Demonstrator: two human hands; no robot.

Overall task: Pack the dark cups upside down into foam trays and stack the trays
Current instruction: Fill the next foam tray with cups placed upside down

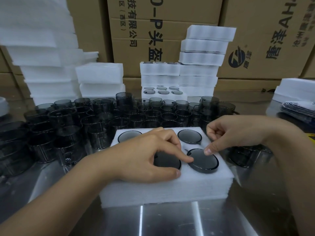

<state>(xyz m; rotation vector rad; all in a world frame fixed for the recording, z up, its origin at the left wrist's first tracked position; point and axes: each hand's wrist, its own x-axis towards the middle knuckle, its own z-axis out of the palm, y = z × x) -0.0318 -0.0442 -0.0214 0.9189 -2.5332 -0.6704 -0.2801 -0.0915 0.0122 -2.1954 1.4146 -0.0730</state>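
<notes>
A white foam tray [170, 186] sits on a shiny metal table [170, 220] right in front of the person, thick and fuzzy-edged, with round pockets cut into its top. Four dark cups show in it, all upside down, so only their flat, smoky grey bases are seen: one at the far left [129, 135], one at the far right [189, 136], one near the middle [167, 161] partly under the left hand, and one at the near right [202, 160]. That last cup sticks up a little above the foam, its glossy rim catching light. The left hand [146, 157] lies over the tray, thumb on the foam at the front, forefinger stretched across to touch the near-right cup's base; it grips nothing. The right hand [238, 133] hovers over the tray's right edge, fingers loosely curled, forefinger tip pressing the same cup's base from the other side. Behind the tray stands a crowd of loose cups [110, 116], translucent dark grey, upright, some stacked. Further back are filled trays in stacks [201, 65], piles of empty foam [42, 57], and cardboard boxes [153, 23] with printed characters.
</notes>
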